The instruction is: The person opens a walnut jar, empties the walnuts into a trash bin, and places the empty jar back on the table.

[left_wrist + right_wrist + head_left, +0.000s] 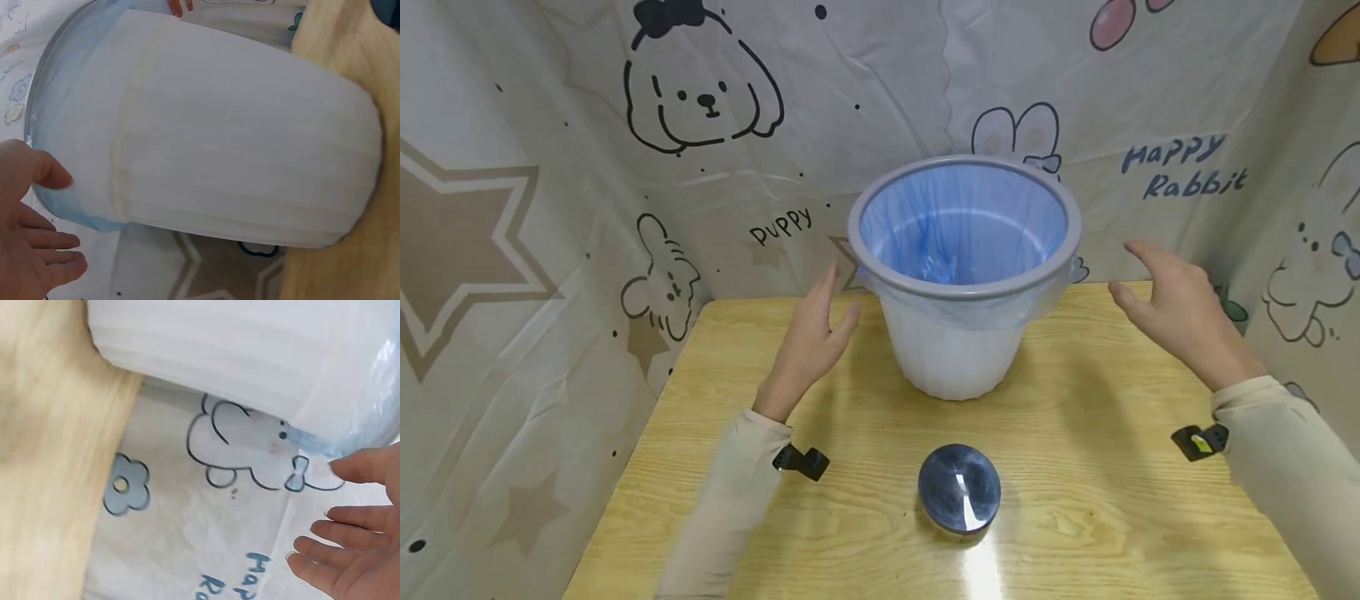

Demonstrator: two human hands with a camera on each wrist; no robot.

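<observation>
The head view is bright and evenly lit, with soft overhead light. A white glare streak runs on the table [1075, 467] at six o'clock, and it also glints on the shiny round lid [959, 487]. A faint shadow spreads from the bin [962, 275] toward four o'clock. The left forearm at seven o'clock is smeared by motion blur, and the backdrop bows at the edges. Both wrist views are paler and softer: the wood grain at nine o'clock in the right wrist view is blurred, and the bin's wall looks washed out.
</observation>
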